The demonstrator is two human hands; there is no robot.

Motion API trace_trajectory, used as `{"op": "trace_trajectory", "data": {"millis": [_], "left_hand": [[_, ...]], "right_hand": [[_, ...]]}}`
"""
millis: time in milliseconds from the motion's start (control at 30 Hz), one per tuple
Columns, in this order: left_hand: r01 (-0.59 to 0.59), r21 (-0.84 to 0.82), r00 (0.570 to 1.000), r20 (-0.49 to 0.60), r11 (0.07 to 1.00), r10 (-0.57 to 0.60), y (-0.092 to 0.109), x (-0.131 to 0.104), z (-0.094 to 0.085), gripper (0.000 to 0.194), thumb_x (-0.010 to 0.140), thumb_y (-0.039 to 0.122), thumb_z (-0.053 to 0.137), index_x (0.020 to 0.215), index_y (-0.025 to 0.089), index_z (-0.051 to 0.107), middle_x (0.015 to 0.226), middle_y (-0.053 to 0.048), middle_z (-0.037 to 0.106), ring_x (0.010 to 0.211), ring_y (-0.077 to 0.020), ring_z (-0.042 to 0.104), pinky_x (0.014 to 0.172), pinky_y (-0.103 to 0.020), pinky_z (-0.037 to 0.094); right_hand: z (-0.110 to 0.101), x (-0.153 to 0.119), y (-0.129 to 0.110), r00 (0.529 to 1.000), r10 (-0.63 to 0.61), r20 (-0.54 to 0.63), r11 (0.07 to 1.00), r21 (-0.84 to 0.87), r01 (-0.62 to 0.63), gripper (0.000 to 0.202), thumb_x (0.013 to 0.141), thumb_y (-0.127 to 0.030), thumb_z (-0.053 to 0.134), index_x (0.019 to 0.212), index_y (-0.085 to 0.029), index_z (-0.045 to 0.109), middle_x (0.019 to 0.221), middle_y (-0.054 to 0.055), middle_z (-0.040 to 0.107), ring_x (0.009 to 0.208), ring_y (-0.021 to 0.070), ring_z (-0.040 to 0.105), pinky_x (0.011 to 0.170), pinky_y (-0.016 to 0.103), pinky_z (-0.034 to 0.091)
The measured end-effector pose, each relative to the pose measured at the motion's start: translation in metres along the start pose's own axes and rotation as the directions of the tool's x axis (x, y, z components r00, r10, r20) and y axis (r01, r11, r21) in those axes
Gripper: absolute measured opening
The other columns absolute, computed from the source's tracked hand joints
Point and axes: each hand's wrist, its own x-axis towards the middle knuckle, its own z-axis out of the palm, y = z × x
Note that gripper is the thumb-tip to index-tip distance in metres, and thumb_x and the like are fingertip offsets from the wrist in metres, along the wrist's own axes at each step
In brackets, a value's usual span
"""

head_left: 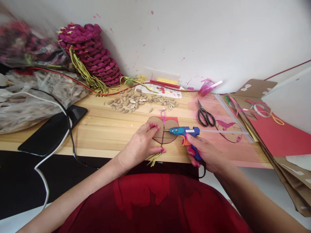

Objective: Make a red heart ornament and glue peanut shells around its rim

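Cardboard heart [170, 138] lies flat by the worktop's [107, 137] near edge; I expect it light and stiff, best steadied at its left rim. I see the left hand [137, 141] spread wide there, the right hand [202, 149] gripping the blue glue gun [181, 130].

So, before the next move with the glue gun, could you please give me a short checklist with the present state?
1. Right hand grips the blue glue gun: ok.
2. Glue stick loaded: ok, it sticks out of the gun's rear.
3. Left hand on the cardboard heart: ok, fingers touch it.
4. Scissors apart from the heart: ok, they lie to its right.
5. Gun hot enough: cannot tell.
6. Yellow tassel fully on the table: not ok, strands appear to pass the front edge.
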Motion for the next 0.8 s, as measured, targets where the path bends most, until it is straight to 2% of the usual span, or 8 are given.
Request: {"op": "trace_trajectory", "data": {"millis": [200,333,533,700,800], "left_hand": [[0.019,0.001,1.000,0.002,1.000,-0.019,0.001,0.002,0.000,0.063,0.069,0.037,0.086,0.121,0.015,0.058,0.122,-0.014,0.058,0.117,-0.0296,0.058,0.103,-0.047,0.050],[0.019,-0.022,1.000,-0.002,1.000,-0.019,0.001,0.001,0.000,0.062,0.069,0.036,0.086,0.122,0.017,0.058,0.123,-0.013,0.058,0.117,-0.0290,0.058,0.102,-0.047,0.051],[0.009,-0.005,1.000,-0.006,1.000,-0.009,-0.001,0.001,0.001,0.062,0.071,0.039,0.085,0.121,0.016,0.058,0.123,-0.014,0.058,0.117,-0.0289,0.057,0.103,-0.047,0.050],[0.002,0.005,1.000,-0.011,1.000,-0.002,0.000,0.001,0.001,0.060,0.071,0.037,0.085,0.119,0.013,0.059,0.123,-0.016,0.059,0.117,-0.0291,0.058,0.104,-0.046,0.050],[0.005,0.007,1.000,-0.017,1.000,-0.005,0.000,0.001,0.001,0.061,0.069,0.036,0.087,0.119,0.013,0.059,0.123,-0.016,0.060,0.117,-0.0301,0.058,0.103,-0.047,0.051]], "right_hand": [[0.004,0.008,-0.005,0.999,-0.015,-0.038,1.000,0.010,0.015,0.041,0.089,-0.055,0.058,0.070,-0.022,0.043,0.050,-0.008,0.049,0.032,0.0077,0.049,0.028,0.016,0.030],[0.004,0.006,-0.005,0.999,0.015,-0.035,1.000,-0.003,-0.015,0.039,0.089,-0.055,0.059,0.073,-0.023,0.044,0.050,-0.008,0.049,0.031,0.0087,0.048,0.027,0.017,0.029],[0.000,0.003,-0.006,0.997,0.010,-0.077,1.000,0.021,-0.008,0.038,0.091,-0.054,0.056,0.074,-0.023,0.044,0.050,-0.009,0.048,0.032,0.0075,0.048,0.030,0.017,0.034],[-0.005,-0.005,0.001,0.996,0.035,0.084,0.999,-0.017,-0.034,0.042,0.084,-0.058,0.063,0.073,-0.022,0.046,0.051,-0.008,0.050,0.029,0.0083,0.048,0.027,0.018,0.030],[-0.005,-0.004,0.002,0.999,0.021,0.032,1.000,0.001,-0.021,0.040,0.085,-0.057,0.062,0.074,-0.022,0.045,0.050,-0.008,0.049,0.030,0.0081,0.048,0.028,0.017,0.030]]}}
